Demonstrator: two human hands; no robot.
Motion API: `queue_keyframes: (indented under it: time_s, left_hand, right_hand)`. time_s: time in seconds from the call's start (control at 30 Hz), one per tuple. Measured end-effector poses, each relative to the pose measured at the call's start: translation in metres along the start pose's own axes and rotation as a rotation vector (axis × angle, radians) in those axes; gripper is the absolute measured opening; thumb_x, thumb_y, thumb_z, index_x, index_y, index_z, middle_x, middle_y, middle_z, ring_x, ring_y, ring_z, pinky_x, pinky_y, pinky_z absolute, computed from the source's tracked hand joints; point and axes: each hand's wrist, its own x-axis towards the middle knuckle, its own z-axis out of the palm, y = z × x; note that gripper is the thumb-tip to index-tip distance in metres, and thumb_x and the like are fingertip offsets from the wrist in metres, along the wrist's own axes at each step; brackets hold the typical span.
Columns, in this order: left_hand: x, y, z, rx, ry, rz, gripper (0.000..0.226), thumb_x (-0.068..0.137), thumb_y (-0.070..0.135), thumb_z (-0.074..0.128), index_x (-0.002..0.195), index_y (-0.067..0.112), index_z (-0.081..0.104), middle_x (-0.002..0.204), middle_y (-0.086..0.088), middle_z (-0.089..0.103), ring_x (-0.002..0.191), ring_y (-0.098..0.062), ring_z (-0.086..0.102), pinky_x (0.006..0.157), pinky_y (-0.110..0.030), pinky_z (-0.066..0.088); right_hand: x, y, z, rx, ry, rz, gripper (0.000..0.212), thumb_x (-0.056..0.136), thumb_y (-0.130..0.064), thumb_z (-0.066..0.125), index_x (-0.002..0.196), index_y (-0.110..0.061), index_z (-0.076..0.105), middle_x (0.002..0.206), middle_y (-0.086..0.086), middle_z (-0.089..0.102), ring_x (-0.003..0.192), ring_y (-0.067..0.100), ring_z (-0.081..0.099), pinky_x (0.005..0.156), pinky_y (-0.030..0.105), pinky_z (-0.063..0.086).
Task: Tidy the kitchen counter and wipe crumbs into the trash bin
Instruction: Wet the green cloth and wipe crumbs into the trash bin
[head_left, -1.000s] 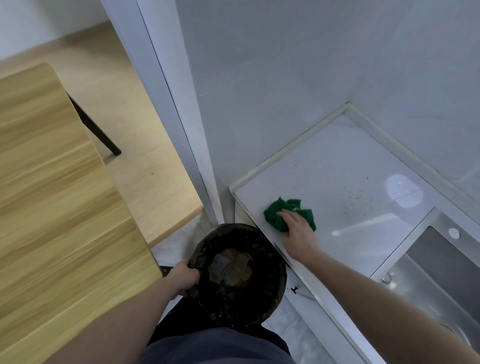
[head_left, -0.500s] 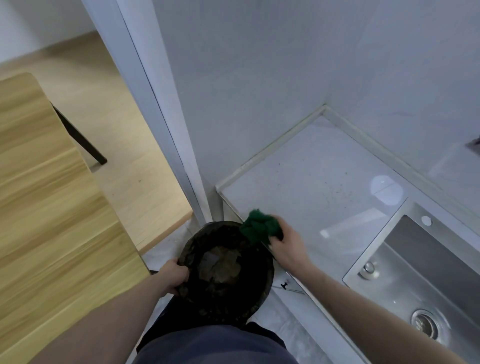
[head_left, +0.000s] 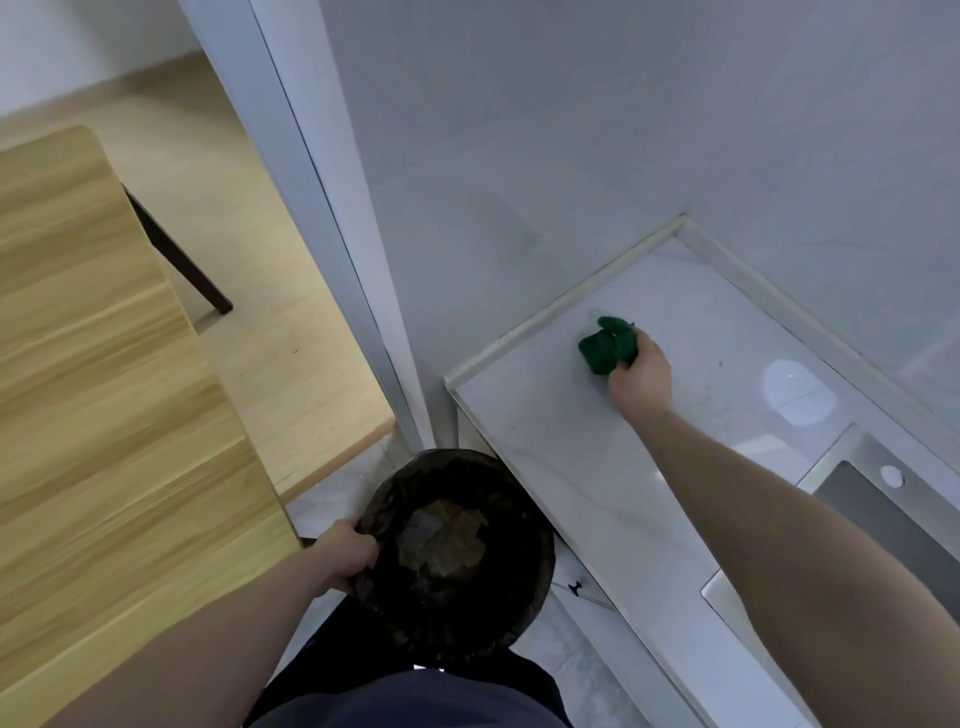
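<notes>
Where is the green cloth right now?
In the head view, the green cloth is on the white counter near its back-left corner, gripped by the right hand.

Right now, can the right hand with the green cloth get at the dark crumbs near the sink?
Probably yes: the right hand holds the crumpled green cloth on the white counter, and the dark crumbs lie just beside it with nothing between.

Right hand (head_left: 640, 376) grips green cloth (head_left: 608, 345) on counter (head_left: 561, 441) — left hand (head_left: 349, 553) holds bin (head_left: 457, 551) rim.
</notes>
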Motion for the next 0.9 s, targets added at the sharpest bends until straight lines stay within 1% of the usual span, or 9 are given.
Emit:
queue_keyframes:
  time_s: [0.07,0.13,0.23,0.3,0.37,0.43,0.63,0.8,0.9]
  left_hand:
    - [0.002,0.003,-0.003,-0.001,-0.008,-0.005,0.053,0.075,-0.006,0.042,0.122,0.014,0.055,0.114,-0.018,0.064,0.093,-0.04,0.072,0.069,-0.052,0.064]
    - [0.005,0.007,-0.008,-0.002,-0.011,-0.012,0.052,0.077,-0.007,0.043,0.122,0.017,0.054,0.114,-0.017,0.065,0.092,-0.039,0.073,0.068,-0.051,0.064]
    - [0.011,0.013,-0.017,0.013,-0.015,-0.027,0.048,0.079,-0.008,0.044,0.12,0.014,0.054,0.115,-0.018,0.064,0.092,-0.04,0.073,0.07,-0.052,0.064]
    - [0.016,0.016,-0.022,0.012,-0.018,-0.038,0.045,0.079,-0.008,0.044,0.119,0.009,0.055,0.115,-0.021,0.063,0.093,-0.04,0.073,0.073,-0.054,0.064]
    - [0.019,0.018,-0.025,0.018,-0.008,-0.039,0.044,0.08,-0.008,0.045,0.12,0.008,0.056,0.115,-0.022,0.063,0.094,-0.041,0.072,0.075,-0.055,0.063]
    - [0.02,0.021,-0.026,0.031,0.003,-0.038,0.043,0.081,-0.007,0.045,0.12,0.008,0.055,0.115,-0.022,0.063,0.095,-0.04,0.072,0.075,-0.054,0.063]
    - [0.016,0.024,-0.024,0.055,0.031,-0.035,0.043,0.085,-0.006,0.043,0.124,0.011,0.054,0.112,-0.021,0.065,0.094,-0.038,0.073,0.073,-0.05,0.065]
    - [0.012,0.021,-0.022,0.036,0.051,-0.027,0.043,0.086,-0.006,0.042,0.123,0.011,0.055,0.11,-0.019,0.066,0.091,-0.037,0.073,0.067,-0.047,0.065]
    - [0.006,0.018,-0.018,0.048,0.06,-0.02,0.044,0.084,-0.006,0.041,0.122,0.011,0.056,0.107,-0.019,0.067,0.089,-0.036,0.073,0.063,-0.043,0.065]
  right_hand:
    - [0.016,-0.006,0.006,-0.048,0.01,-0.034,0.052,0.09,-0.002,0.044,0.138,-0.018,0.057,0.138,0.014,0.056,0.123,0.035,0.055,0.102,0.031,0.041]
    - [0.033,-0.011,0.014,-0.109,-0.003,-0.037,0.052,0.093,-0.003,0.047,0.142,-0.016,0.053,0.143,0.016,0.053,0.127,0.037,0.052,0.107,0.034,0.04]
    - [0.049,-0.012,0.031,-0.202,-0.133,-0.016,0.059,0.093,0.001,0.048,0.15,-0.011,0.044,0.15,0.017,0.047,0.136,0.037,0.045,0.115,0.041,0.037]
    - [0.05,-0.009,0.047,-0.267,-0.225,-0.006,0.065,0.093,0.001,0.048,0.155,-0.012,0.036,0.159,0.015,0.037,0.145,0.037,0.035,0.119,0.044,0.032]
    - [0.048,-0.006,0.059,-0.32,-0.256,-0.003,0.069,0.094,-0.002,0.049,0.158,-0.016,0.031,0.166,0.01,0.023,0.152,0.037,0.021,0.124,0.047,0.023]
    - [0.043,-0.004,0.066,-0.36,-0.28,-0.027,0.069,0.094,-0.004,0.048,0.159,-0.019,0.03,0.168,0.007,0.02,0.153,0.038,0.016,0.125,0.048,0.02]
    - [0.002,-0.002,0.08,-0.428,-0.381,-0.215,0.066,0.092,-0.007,0.051,0.155,-0.022,0.039,0.165,0.005,0.03,0.151,0.033,0.026,0.125,0.043,0.022]
    - [-0.082,-0.002,0.101,-0.36,-0.473,-0.307,0.065,0.087,-0.008,0.058,0.149,-0.027,0.049,0.159,-0.001,0.041,0.149,0.026,0.033,0.126,0.038,0.017]
    - [-0.135,-0.006,0.115,-0.278,-0.574,-0.313,0.06,0.09,-0.01,0.053,0.146,-0.032,0.05,0.152,-0.005,0.051,0.143,0.021,0.04,0.123,0.034,0.026]
